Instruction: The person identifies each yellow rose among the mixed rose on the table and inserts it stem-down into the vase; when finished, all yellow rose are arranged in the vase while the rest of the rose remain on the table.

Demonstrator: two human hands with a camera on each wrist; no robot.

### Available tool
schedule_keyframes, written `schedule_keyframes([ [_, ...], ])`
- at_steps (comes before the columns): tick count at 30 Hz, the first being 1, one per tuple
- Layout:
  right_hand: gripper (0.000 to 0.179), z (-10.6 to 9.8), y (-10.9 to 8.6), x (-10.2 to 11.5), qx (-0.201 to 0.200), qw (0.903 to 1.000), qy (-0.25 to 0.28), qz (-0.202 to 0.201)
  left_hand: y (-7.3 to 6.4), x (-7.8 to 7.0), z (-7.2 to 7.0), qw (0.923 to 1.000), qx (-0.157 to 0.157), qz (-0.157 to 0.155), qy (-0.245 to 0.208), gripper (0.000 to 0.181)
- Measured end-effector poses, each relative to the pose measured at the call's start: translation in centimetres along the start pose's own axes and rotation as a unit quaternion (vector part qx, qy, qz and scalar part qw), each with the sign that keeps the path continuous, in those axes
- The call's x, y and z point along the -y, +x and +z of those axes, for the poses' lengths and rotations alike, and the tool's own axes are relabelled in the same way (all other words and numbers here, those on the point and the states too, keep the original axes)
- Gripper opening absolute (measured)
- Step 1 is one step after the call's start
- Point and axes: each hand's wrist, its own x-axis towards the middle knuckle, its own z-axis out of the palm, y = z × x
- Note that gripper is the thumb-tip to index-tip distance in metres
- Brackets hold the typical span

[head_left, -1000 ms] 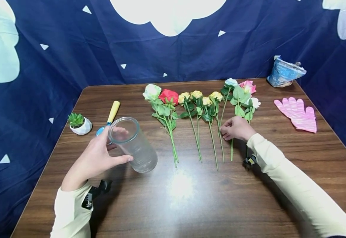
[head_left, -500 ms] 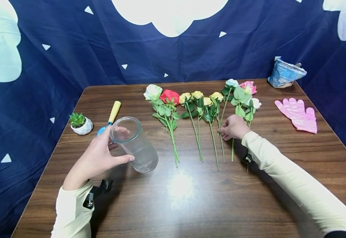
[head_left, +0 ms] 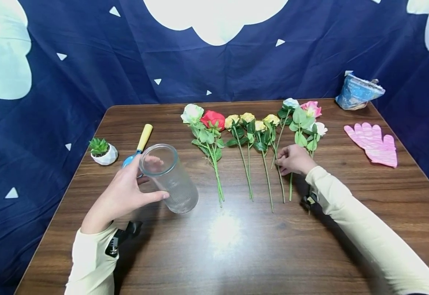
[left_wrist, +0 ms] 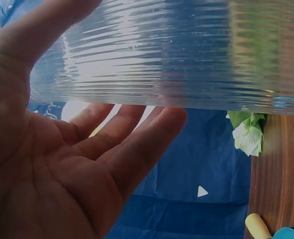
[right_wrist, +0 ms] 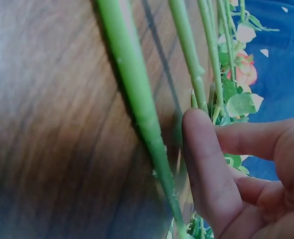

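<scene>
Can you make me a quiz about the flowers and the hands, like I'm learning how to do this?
1. True or false: in the head view, the pink glove lies to the right of the pink rose.
2. What is the left hand holding?
A) the potted plant
B) the glass vase
C) the yellow-handled tool
3. How many yellow roses can you count in the head view?

Key: 1. True. 2. B. 3. Four.

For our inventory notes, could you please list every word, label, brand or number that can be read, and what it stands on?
No text is readable in these views.
Blue bag: surface print, too small and blurred to make out.
Glass vase: no lettering visible.
</scene>
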Motion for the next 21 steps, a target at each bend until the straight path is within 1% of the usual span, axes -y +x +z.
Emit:
schedule_keyframes([
  [4,0.021,-0.4,-0.4,-0.2,0.004,0.9994,0.034,0.002,0.1,0.0,0.1,1.0000,-0.001,0.002,0.002,0.068],
  [8,0.022,-0.7,-0.8,-0.3,-0.004,0.9989,0.046,-0.010,0.0,-0.1,0.1,1.0000,-0.002,0.001,-0.001,0.069],
  [15,0.038,-0.9,-1.6,-0.4,-0.017,0.9979,0.055,-0.030,0.0,0.1,0.1,1.0000,-0.003,0.002,-0.003,0.069],
  [21,0.039,-0.6,-2.1,-0.4,-0.034,0.9946,0.083,-0.051,-0.1,0.2,0.1,1.0000,-0.007,0.006,0.001,0.069],
])
